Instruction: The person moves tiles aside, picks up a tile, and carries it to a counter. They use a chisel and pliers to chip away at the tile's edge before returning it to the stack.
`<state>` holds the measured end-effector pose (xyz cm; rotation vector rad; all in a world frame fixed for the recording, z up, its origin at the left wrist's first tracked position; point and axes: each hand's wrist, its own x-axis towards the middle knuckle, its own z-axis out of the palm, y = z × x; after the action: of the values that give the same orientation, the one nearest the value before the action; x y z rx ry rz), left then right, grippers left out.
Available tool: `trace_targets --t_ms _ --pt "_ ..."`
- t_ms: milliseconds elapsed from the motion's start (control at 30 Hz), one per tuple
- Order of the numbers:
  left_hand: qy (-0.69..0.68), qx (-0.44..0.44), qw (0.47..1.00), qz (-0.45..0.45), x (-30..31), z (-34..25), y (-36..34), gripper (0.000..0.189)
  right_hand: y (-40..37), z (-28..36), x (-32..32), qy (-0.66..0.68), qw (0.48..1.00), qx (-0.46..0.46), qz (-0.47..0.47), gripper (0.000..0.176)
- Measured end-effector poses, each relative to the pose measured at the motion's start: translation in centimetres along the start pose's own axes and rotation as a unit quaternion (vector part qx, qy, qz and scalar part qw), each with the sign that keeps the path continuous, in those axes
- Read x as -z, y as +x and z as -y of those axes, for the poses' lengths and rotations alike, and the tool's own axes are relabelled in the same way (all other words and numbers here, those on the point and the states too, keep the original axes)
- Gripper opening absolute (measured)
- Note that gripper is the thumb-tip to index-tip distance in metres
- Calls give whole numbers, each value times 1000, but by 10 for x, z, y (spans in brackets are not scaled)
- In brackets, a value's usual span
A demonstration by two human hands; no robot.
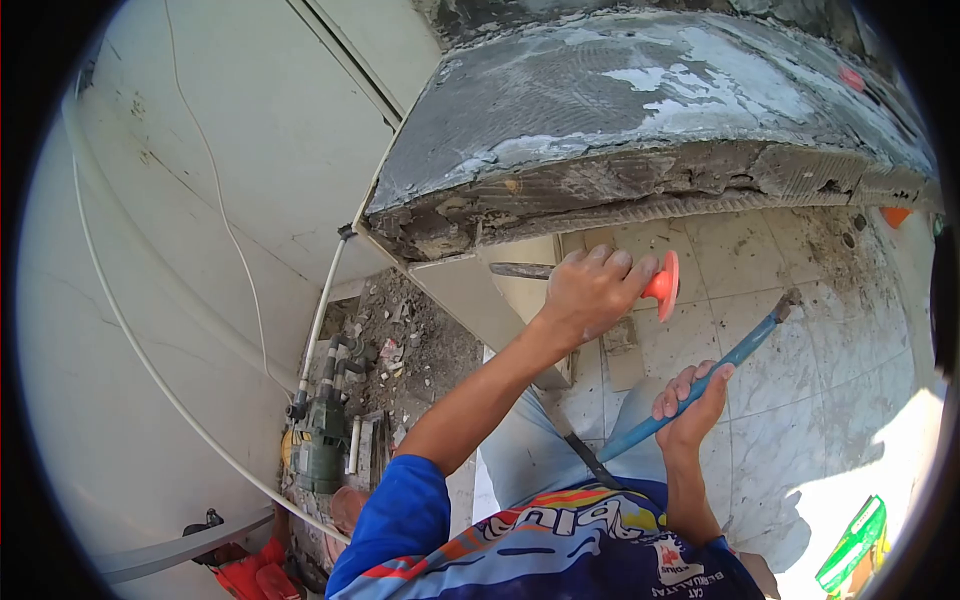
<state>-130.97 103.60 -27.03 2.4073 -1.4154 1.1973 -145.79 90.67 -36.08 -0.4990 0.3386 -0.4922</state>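
My left hand (598, 290) is wrapped round a chisel (520, 270), whose dark, dusty shaft points left just below the rough front edge of a concrete slab (530, 110). The chisel's round red hand guard (668, 286) sticks out on the right of the fist. Lower and to the right, my right hand (692, 402) grips the blue handle of a hammer (745, 347). Its small, dirty metal head points up and to the right, apart from the chisel. Grey, scraped mortar with white patches covers the slab's top.
Below the slab lies a tiled floor (770, 370) with dirt at the back. A green pump (322, 440) with pipes stands at the left beside rubble (420, 335). A white hose (150, 360) hangs along the wall. A green bag (852, 545) lies at the lower right.
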Motion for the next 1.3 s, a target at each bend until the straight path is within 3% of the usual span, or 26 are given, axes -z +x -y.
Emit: trace_targets --t_ms 33,100,200,300,400,433,500,600,733,833,867,933,1033,1133,1300 --pt "3 -1 1000 5 1 0 1 27 -1 -1 3 -119 990 -39 68 42" --pt "-1 3 1000 -7 0 0 2 27 0 -1 11 -345 910 -109 201 43" --pt "-7 8 1000 -5 0 -2 1 27 9 8 24 -334 916 -140 176 42" --pt "3 8 1000 -10 -2 1 2 27 6 11 6 -135 990 -40 20 40" --pt "11 9 1000 -1 0 -1 0 27 -3 -1 -12 0 996 47 -78 37" --pt "12 6 1000 2 -1 0 2 27 -4 0 -8 -140 990 6 10 37" --pt "10 2 1000 10 -2 2 3 27 -5 3 10 -406 892 -78 183 36" --pt "9 1 1000 10 -6 -1 -4 26 4 11 30 -376 911 -45 162 34" --pt "10 6 1000 12 -3 0 -1 27 4 15 4 -80 997 -2 -12 33" --pt "11 8 1000 14 -3 1 0 27 -2 1 -1 -70 997 2 -23 37" --pt "11 7 1000 11 -4 2 1 27 -2 4 2 -177 982 -38 51 37" --pt "9 7 1000 10 -4 0 -1 27 -7 12 13 -379 897 -119 192 38" --pt "8 2 1000 8 -4 0 -1 27 -1 16 24 -269 945 -107 151 38" --pt "3 5 1000 7 -3 0 -2 27 0 10 5 -83 996 -18 7 36" --pt "1 11 1000 20 -3 1 -1 27 -5 10 14 -303 935 -124 138 38"
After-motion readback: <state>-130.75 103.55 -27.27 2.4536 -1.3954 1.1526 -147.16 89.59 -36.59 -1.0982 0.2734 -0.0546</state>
